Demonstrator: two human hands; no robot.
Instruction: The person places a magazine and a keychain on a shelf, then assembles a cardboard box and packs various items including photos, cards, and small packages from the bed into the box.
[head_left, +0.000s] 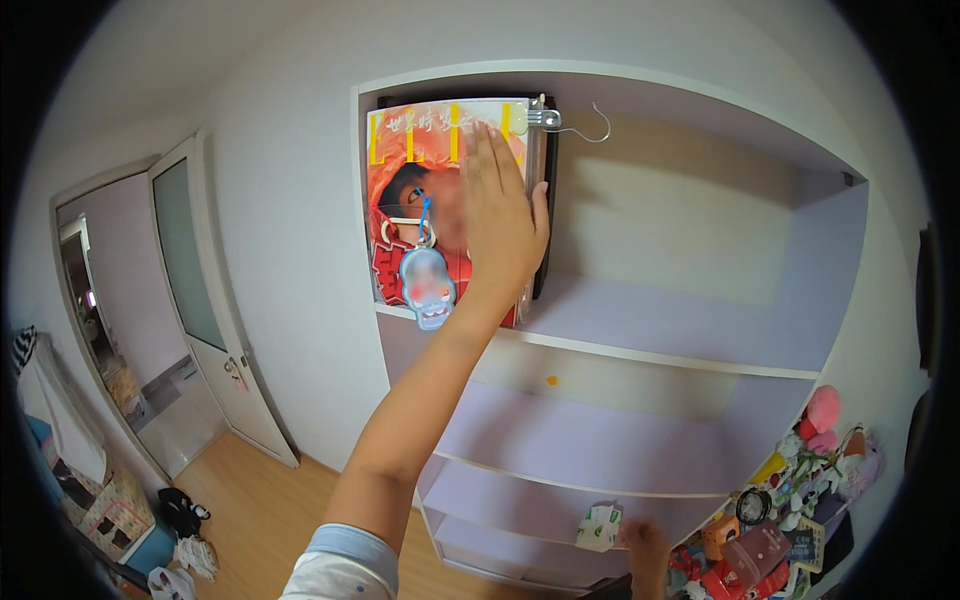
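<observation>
My left hand [503, 215] lies flat against the front of an upright magazine [388, 160] with an orange-red cover. Its fingers point up and its thumb is apart, near the right edge. The magazine stands in the top left of a shelf unit, with dark-edged items behind it. A pale blue charm [428, 285] on a blue strap hangs over the cover, beside a red ornament [389, 272]. A metal clip with a wire hook [545, 119] sits at the top right corner. Low down, my right hand [645, 542] is blurred beside a white-and-green packet [599, 527]; whether it holds it is unclear.
The white-edged shelf unit [660, 357] has several lilac levels. A pile of toys, flowers and packages [760, 545] is at the lower right. At the left stands an open door [195, 290] with a glass pane. Bags and clothes [100, 500] lie at the lower left.
</observation>
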